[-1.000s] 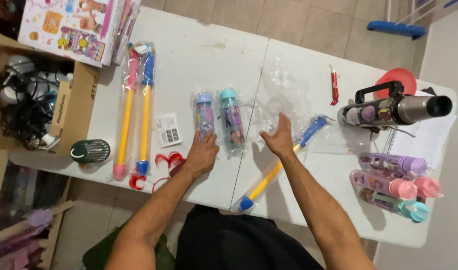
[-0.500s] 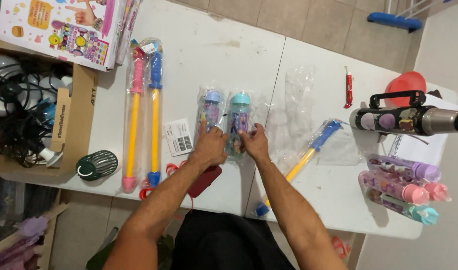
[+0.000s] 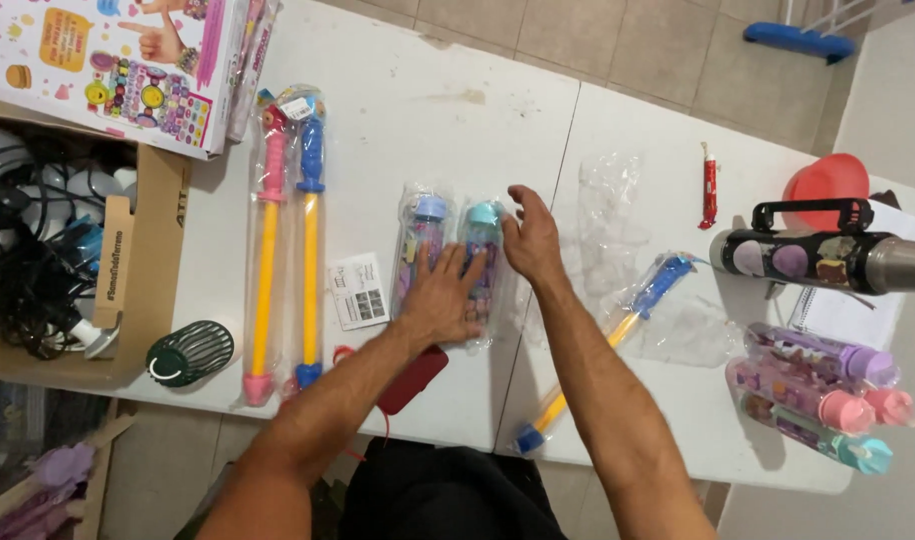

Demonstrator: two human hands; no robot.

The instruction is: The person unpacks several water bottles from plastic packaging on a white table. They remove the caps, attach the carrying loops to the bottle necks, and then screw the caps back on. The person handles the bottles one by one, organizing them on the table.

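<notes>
Two wrapped bottles lie side by side on the white table (image 3: 448, 120): one with a blue cap (image 3: 423, 232), one with a teal cap (image 3: 483, 240). My left hand (image 3: 440, 297) lies flat on their lower halves, fingers spread. My right hand (image 3: 531, 237) hovers open by the teal-capped bottle's right side, fingers apart, holding nothing that I can see. A small white card (image 3: 359, 291) lies just left of the bottles. A dark red case (image 3: 413, 379) shows under my left forearm.
Two long yellow water pumps in plastic (image 3: 283, 240) lie to the left, a third (image 3: 608, 340) to the right under crumpled clear wrap (image 3: 608, 230). Several capped bottles (image 3: 818, 385), a black cylinder (image 3: 818, 257), a red bowl (image 3: 828, 180), a cardboard box (image 3: 143, 240) and a green round fan (image 3: 190, 352) surround them.
My hands came together from apart onto the two wrapped bottles. Now the left presses flat on them and the right has lifted to the teal bottle's side.
</notes>
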